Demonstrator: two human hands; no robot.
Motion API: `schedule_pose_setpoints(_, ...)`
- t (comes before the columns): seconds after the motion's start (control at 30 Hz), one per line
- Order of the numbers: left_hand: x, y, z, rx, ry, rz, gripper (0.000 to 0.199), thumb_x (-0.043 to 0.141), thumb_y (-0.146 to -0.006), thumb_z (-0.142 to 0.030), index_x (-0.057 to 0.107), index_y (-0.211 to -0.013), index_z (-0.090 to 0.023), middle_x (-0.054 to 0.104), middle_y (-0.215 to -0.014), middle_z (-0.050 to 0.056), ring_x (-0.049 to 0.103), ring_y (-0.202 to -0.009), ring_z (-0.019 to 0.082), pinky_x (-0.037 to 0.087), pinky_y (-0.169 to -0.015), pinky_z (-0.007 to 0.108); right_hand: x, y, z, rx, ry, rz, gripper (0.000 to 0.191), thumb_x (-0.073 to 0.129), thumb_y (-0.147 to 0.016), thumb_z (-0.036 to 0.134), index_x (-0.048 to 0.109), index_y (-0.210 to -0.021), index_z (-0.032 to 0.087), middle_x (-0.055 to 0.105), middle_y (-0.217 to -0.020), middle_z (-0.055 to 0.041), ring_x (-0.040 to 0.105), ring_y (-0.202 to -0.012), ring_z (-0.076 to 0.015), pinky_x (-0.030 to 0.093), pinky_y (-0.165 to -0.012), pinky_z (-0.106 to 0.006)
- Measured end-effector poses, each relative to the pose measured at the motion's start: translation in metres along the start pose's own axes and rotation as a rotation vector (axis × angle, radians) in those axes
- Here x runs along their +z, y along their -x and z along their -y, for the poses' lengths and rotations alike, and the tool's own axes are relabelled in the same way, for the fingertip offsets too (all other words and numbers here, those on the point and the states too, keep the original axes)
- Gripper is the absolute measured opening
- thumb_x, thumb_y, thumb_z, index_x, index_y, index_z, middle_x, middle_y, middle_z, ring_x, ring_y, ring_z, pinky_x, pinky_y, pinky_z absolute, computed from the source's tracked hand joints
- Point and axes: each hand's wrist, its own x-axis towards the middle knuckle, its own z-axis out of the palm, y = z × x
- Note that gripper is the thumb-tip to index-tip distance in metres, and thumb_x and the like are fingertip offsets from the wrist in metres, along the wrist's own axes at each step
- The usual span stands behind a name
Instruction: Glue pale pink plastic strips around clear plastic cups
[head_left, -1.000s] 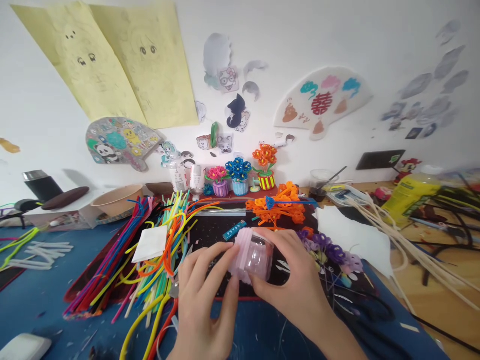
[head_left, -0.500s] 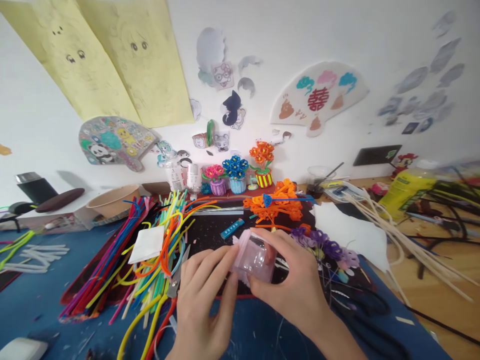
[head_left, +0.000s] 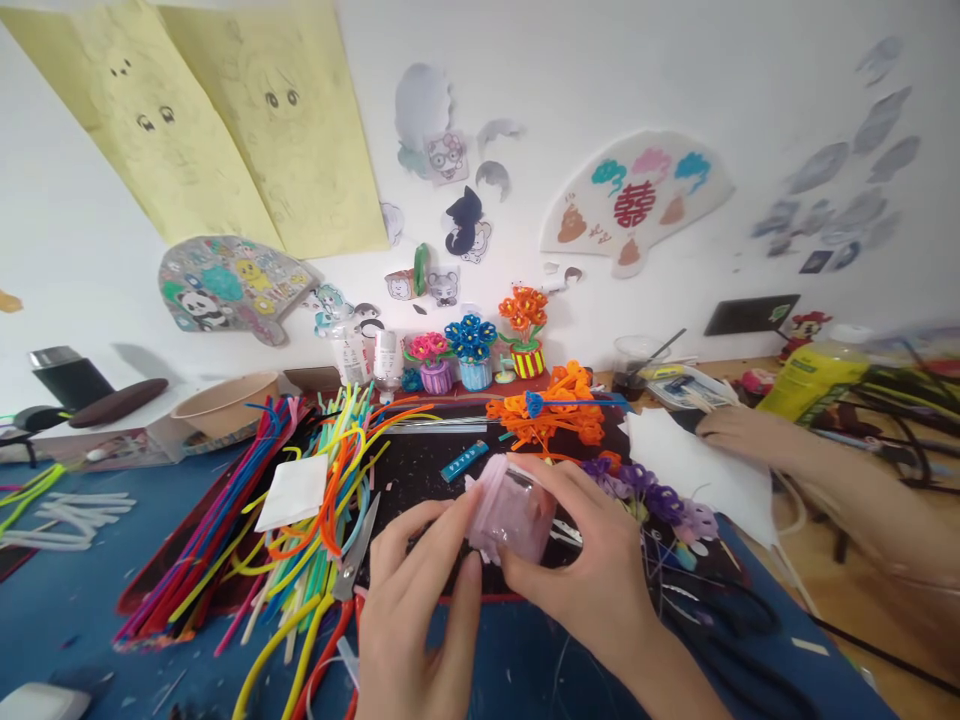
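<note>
Between my hands is a small clear plastic cup [head_left: 525, 520], tilted on its side, with a pale pink fuzzy strip [head_left: 491, 490] around its rim end. My right hand [head_left: 600, 570] grips the cup's body between thumb and fingers. My left hand [head_left: 420, 600] has its fingers closed against the pink strip at the rim; its thumb is close below. Left of my left hand lie scissors [head_left: 356, 555] with red handles. Just beyond the cup are a teal lighter [head_left: 465, 460] and a bunch of orange pipe-cleaner flowers [head_left: 544, 410]. Purple flowers [head_left: 652, 495] lie right of my right hand.
Coloured pipe cleaners [head_left: 232, 520] are heaped at left, with a white paper square [head_left: 294, 492] on top. Small potted flowers [head_left: 471, 350] stand by the wall. At right, another person's hand [head_left: 739, 435] reaches over white paper [head_left: 697, 485], near a yellow bottle [head_left: 817, 375].
Another person's arm has come in from the right, over the white paper, where long cream strands lay before. My hands keep the cup in almost the same place.
</note>
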Motion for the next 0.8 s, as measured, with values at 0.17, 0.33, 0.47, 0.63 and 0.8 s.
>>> schedule_pose_setpoints(0.17, 0.003, 0.002, -0.005, 0.088, -0.095, -0.047, 0.053, 0.056, -0.086, 0.000, 0.056, -0.134, -0.023, 0.073, -0.119, 0.003, 0.058, -0.110, 0.021, 0.042, -0.090, 0.037, 0.001, 0.004, -0.004, -0.019, 0.011, -0.032, 0.050, 0.067, -0.070, 0.016, 0.062, -0.119, 0.021, 0.063, -0.086, -0.0017, 0.061, -0.071, -0.0169, 0.053, -0.065, -0.027)
schedule_pose_setpoints(0.33, -0.002, 0.000, -0.009, 0.030, 0.013, -0.129, 0.049, 0.054, -0.087, 0.002, 0.058, -0.130, -0.019, 0.069, -0.127, 0.005, 0.056, -0.115, 0.021, 0.047, -0.092, 0.036, 0.002, 0.007, -0.014, 0.026, -0.193, 0.045, 0.058, 0.071, -0.070, 0.016, 0.057, -0.126, 0.026, 0.067, -0.107, -0.0054, 0.066, -0.094, -0.0228, 0.056, -0.080, -0.034)
schedule_pose_setpoints(0.47, -0.011, 0.000, -0.006, 0.062, -0.100, -0.241, 0.043, 0.064, -0.083, -0.001, 0.064, -0.123, -0.016, 0.072, -0.119, 0.008, 0.060, -0.106, 0.021, 0.047, -0.090, 0.035, 0.003, 0.009, -0.018, 0.093, -0.368, 0.120, 0.062, 0.070, -0.073, 0.012, 0.054, -0.129, 0.031, 0.063, -0.127, -0.0054, 0.061, -0.116, -0.0255, 0.052, -0.096, -0.040)
schedule_pose_setpoints(0.63, -0.011, 0.004, -0.004, 0.173, -0.340, -0.257, 0.038, 0.071, -0.081, -0.009, 0.070, -0.116, -0.026, 0.077, -0.102, 0.002, 0.062, -0.090, 0.020, 0.046, -0.081, 0.036, 0.006, 0.011, -0.015, 0.079, -0.373, 0.156, 0.058, 0.073, -0.078, 0.015, 0.053, -0.129, 0.033, 0.062, -0.131, -0.0054, 0.059, -0.122, -0.0240, 0.049, -0.103, -0.039)
schedule_pose_setpoints(0.8, -0.005, 0.008, -0.009, 0.167, -0.347, -0.359, 0.041, 0.067, -0.084, -0.004, 0.071, -0.116, -0.029, 0.077, -0.093, 0.002, 0.060, -0.081, 0.019, 0.045, -0.080, 0.035, 0.008, 0.013, -0.016, 0.069, -0.390, 0.183, 0.059, 0.072, -0.079, 0.015, 0.052, -0.131, 0.033, 0.060, -0.133, -0.0067, 0.058, -0.124, -0.0250, 0.049, -0.103, -0.041)
